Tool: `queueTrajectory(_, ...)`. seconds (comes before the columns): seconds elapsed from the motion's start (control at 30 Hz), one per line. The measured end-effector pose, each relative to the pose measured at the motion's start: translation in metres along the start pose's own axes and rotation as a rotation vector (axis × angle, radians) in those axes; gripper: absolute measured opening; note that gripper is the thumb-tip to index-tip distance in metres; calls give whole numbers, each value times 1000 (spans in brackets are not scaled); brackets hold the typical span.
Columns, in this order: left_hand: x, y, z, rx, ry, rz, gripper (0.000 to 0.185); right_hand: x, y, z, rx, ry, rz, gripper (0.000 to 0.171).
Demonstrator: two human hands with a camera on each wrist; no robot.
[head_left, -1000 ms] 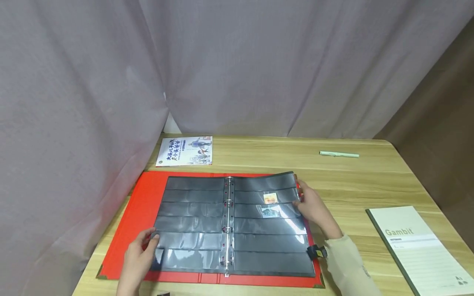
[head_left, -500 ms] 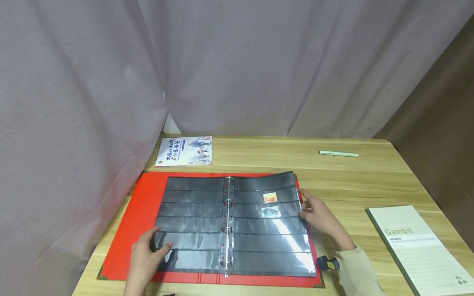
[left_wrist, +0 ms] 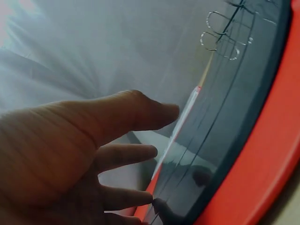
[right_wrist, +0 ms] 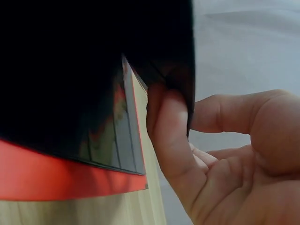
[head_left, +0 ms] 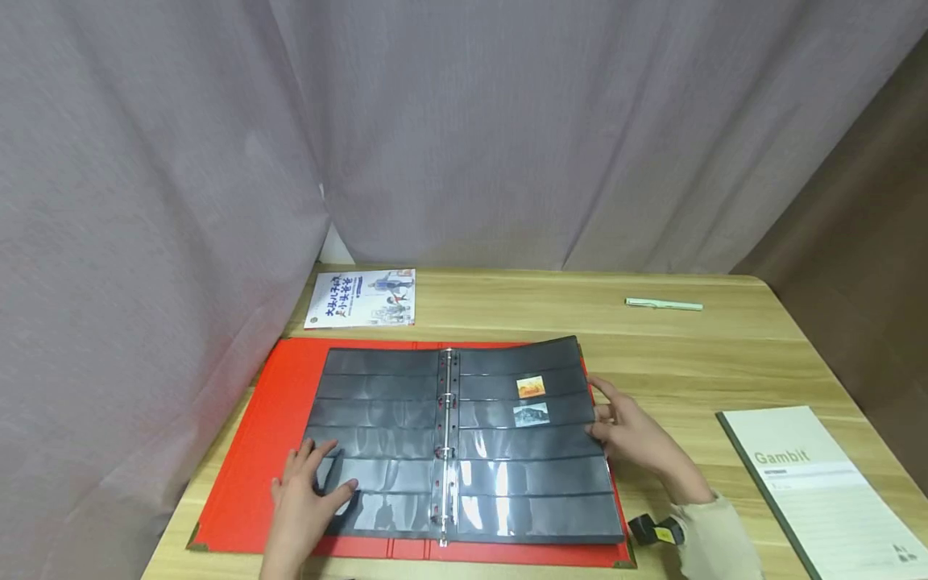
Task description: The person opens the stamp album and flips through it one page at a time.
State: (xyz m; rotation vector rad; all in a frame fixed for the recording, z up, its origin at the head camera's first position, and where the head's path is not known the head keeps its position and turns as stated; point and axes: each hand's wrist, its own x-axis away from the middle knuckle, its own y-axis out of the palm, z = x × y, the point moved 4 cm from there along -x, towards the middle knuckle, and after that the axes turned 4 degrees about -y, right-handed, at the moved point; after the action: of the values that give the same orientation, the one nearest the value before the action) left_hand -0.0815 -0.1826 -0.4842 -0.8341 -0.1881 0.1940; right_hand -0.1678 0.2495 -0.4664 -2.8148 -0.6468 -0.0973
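While pinching the right page (head_left: 536, 477) in right fingers (right_wrist: 171, 131), held left fingers (left_wrist: 126, 157) wide, over the left page (head_left: 384, 439), in a red binder (head_left: 286, 395).

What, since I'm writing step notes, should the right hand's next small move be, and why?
Probably swing the right-hand page toward the metal ring bar: the right hand pinches its outer edge, and the right wrist view shows that edge raised off the red cover.
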Motion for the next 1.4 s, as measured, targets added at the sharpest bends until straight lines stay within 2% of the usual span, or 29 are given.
queueTrajectory(0.2,-1,7,1,-77,-1,-56,68,3,-2,-9,-82,-20,0,76)
queueTrajectory(0.37,0,12,0,-123,0,-80,71,5,-2,-15,-64,-27,21,75)
queueTrajectory(0.8,0,15,-1,-131,-30,-115,78,7,-1,-42,17,-48,80,67)
queueTrajectory(1.03,0,17,-4,-126,-26,-124,79,7,1,-56,55,-75,93,64)
queueTrajectory(1.4,0,17,-4,-131,-29,-141,75,5,9,-81,48,-133,126,61)
